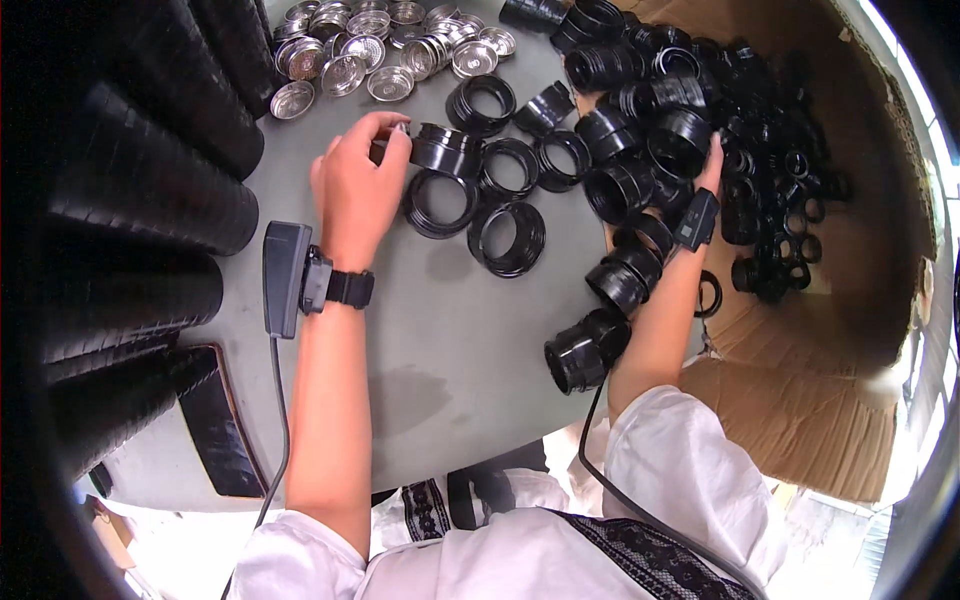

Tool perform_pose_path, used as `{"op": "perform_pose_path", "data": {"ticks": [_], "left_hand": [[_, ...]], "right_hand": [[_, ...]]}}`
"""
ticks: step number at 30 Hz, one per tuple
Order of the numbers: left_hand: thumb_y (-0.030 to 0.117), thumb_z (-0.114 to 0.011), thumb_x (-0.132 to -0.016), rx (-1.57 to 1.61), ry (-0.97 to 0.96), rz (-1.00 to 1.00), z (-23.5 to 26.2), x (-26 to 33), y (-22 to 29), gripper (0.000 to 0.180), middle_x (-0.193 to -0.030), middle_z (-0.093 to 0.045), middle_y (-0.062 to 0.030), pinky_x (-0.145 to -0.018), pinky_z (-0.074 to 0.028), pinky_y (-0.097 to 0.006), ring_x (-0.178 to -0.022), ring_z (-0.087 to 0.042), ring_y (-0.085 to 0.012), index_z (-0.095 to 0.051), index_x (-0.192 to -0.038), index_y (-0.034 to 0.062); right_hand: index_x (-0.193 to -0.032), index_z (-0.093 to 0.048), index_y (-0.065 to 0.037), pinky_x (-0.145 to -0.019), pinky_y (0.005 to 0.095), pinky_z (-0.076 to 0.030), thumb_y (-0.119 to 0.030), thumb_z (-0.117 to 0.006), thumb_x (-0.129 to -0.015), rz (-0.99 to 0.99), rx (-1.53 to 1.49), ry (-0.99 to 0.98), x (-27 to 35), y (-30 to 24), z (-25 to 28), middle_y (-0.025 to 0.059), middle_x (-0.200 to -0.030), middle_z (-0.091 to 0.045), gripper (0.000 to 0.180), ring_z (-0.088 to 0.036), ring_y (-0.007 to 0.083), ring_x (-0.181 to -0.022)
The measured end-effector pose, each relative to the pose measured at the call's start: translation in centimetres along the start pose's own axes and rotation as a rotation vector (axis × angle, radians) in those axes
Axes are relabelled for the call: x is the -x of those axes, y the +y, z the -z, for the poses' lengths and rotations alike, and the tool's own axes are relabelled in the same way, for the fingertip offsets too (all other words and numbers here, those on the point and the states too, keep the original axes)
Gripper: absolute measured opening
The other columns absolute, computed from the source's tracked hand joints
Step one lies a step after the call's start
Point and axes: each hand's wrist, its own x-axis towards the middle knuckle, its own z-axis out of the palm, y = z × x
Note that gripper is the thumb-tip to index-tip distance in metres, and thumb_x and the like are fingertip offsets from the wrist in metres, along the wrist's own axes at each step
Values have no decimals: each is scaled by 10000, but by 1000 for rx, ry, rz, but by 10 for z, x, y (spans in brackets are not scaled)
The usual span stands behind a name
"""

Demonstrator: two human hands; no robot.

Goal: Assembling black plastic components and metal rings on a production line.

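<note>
The left hand pinches a black plastic ring at its rim on the grey table, while the right hand reaches among rings in the cardboard box, grip hidden; the ring looks light, stiff and smooth, best taken by its rim.

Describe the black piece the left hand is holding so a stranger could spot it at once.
Start at the grey table and find the cluster of black rings lying flat near its middle. At the cluster's left edge sits a black ribbed collar, pinched by the left hand. Unlike the flat rings, it is taller and tilted.
</note>
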Motion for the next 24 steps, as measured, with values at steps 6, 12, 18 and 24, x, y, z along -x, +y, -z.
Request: {"op": "perform_pose_path", "data": {"ticks": [6,12,18,24], "left_hand": [[251,-517,-901,224,-31,45,-31,-6,21,279,-931,-674,-85,-769,-453,-260,-855,-611,-124,-634,-1053,48],[332,-541,-862,331,12,71,-6,-1,9,327,-867,-684,-102,-767,-466,-312,-811,-650,-235,-645,-995,51],[337,-579,-844,414,1,55,-9,-7,2,332,-850,-684,-83,-756,-470,-295,-784,-644,-190,-647,-990,47],[338,-602,-830,496,34,49,-13,-8,-5,315,-790,-670,-56,-723,-469,-287,-747,-630,-168,-654,-949,51]], "right_hand": [[-1270,-444,28,-1002,361,-330,-455,-489,-882,-359,-471,-35,-164,33,194,146,-1273,-487,621,-448,234,-1183],[-1313,-402,59,-1084,355,-214,-414,-462,-898,171,-76,-56,-23,26,2,177,-1370,-399,632,-341,252,-1285],[-1247,-501,21,-961,314,-378,-319,-485,-902,97,-180,-6,0,11,-46,136,-1253,-520,485,-504,229,-1126],[-1221,-515,47,-963,300,-384,-261,-494,-901,83,-239,-181,6,22,-67,133,-1221,-539,446,-517,205,-1102]]}}
